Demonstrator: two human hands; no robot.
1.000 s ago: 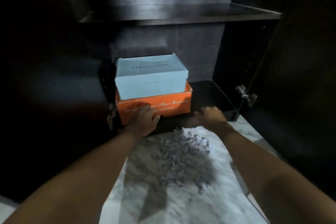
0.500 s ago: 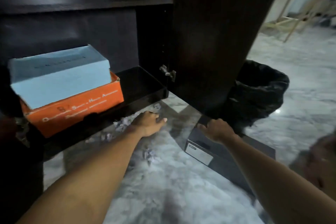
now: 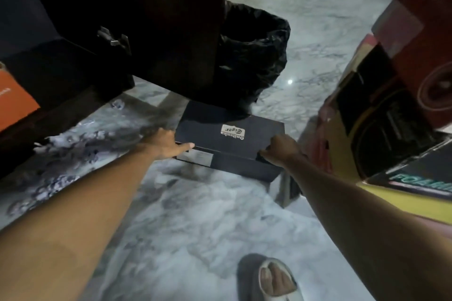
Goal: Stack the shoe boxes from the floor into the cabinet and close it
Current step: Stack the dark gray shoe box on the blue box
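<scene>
A black shoe box [image 3: 230, 144] with a white label on its lid lies on the marble floor, just below the open cabinet door [image 3: 171, 32]. My left hand [image 3: 166, 145] lies against the box's near left corner, thumb stretched along the front edge. My right hand [image 3: 281, 150] has its fingers curled round the near right corner. An orange shoe box [image 3: 12, 102] shows at the left edge, inside the dark cabinet [image 3: 61, 66]. The box stacked on it is out of view.
A bin lined with a black bag [image 3: 254, 56] stands right behind the door. Large printed cartons [image 3: 391, 110] lean in at the right. Paper scraps [image 3: 73, 144] litter the floor by the cabinet base. My slippered foot [image 3: 269, 278] is at the bottom.
My view has swung right, from the cabinet interior to the floor. Both hands left the orange box and cabinet sill and now reach the black shoe box's near corners.
</scene>
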